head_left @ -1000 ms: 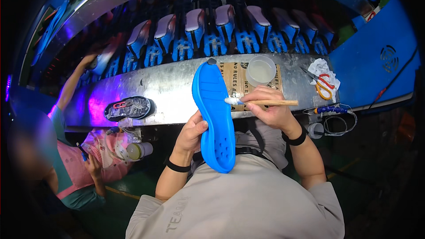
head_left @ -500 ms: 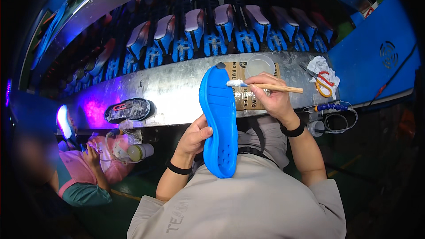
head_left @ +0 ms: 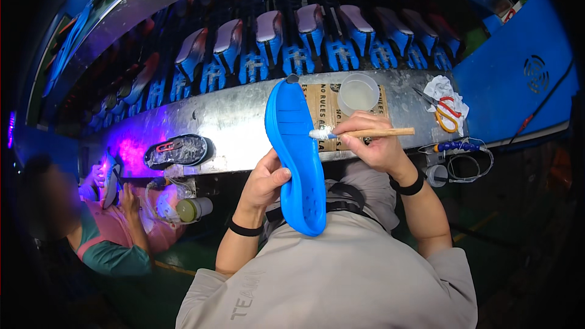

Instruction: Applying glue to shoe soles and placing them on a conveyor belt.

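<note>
A blue shoe sole [head_left: 298,164] with a raised rim, grooves toward its far end and small holes near its heel is held out in front of me. My left hand [head_left: 268,181] grips its left edge at the waist, thumb on the rim. Between the fingers of my right hand [head_left: 375,143] is a wooden-handled brush [head_left: 384,132]. Its white bristles touch the sole's right inner edge, around mid-length. Beyond that hand, a clear round tub [head_left: 358,94] with cloudy liquid stands on a piece of printed brown cardboard [head_left: 322,99].
On the metal bench [head_left: 244,113] lie orange-handled scissors [head_left: 448,116] on crumpled white paper [head_left: 445,92], and a dark sole [head_left: 178,151] at left. Shoes on lasts [head_left: 309,24] line a rack behind. A co-worker in a pink apron [head_left: 116,225] works at left; a blue panel [head_left: 518,79] bounds the right.
The brush has moved down along the sole's right edge. The sole's far end has tilted a little to the left. At left, the co-worker's hands and shoe have shifted.
</note>
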Demonstrator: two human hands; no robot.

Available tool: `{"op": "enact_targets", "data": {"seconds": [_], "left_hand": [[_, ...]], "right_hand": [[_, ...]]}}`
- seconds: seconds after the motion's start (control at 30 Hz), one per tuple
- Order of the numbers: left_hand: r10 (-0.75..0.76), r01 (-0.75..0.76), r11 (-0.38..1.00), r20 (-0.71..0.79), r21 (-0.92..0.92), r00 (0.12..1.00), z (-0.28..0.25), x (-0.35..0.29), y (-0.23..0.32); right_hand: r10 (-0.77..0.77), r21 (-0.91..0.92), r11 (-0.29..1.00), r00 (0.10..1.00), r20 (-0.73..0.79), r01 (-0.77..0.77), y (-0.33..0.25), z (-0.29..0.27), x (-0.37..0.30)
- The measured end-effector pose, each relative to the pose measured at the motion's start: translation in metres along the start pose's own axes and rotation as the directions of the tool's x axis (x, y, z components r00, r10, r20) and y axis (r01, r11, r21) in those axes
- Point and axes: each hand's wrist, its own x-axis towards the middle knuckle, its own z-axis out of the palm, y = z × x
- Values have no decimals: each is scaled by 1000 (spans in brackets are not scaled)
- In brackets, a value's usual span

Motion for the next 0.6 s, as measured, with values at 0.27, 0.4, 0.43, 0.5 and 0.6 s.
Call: {"op": "enact_targets", "data": {"seconds": [0.27,0.4,0.43,0.5,0.6], "left_hand": [[43,-41,999,-46,34,998,-3,1,7],[42,-41,999,-45,20,998,-3,3,11],[45,-45,999,-37,14,998,-3,3,11],[47,-47,999,-43,19,998,-4,3,11],[65,-64,998,-57,29,996,-4,3,13]], "right_hand": [[-142,-4,990,988,64,143,-18,-2,-5],[-164,-8,986,981,106,166,-26,-5,-7],[-174,-8,984,978,118,176,-28,-5,-8],[-183,-8,983,974,131,186,-30,-5,-9],[-204,-21,978,966,159,210,-34,-5,-12]]}}
